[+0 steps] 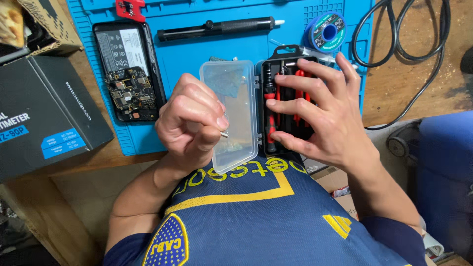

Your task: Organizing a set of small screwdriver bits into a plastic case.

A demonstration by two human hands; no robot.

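At the near edge of the blue mat (pixel 197 54), the left hand (pixel 189 120) is pinching a small metal bit (pixel 224 133) over the clear lid (pixel 229 113). The right hand (pixel 320 118), fingers spread, is resting on the open tool case (pixel 283 64). An opened phone (pixel 129 71) is lying to the left.

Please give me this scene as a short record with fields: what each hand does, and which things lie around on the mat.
left hand: pinches a small metal bit between its fingers
right hand: fingers spread on the red tools in the open tool case
case lid: clear plastic, swung open to the left
work mat: blue, on a wooden table
opened phone: back off, circuit board showing
other items: black desoldering pump; solder spool
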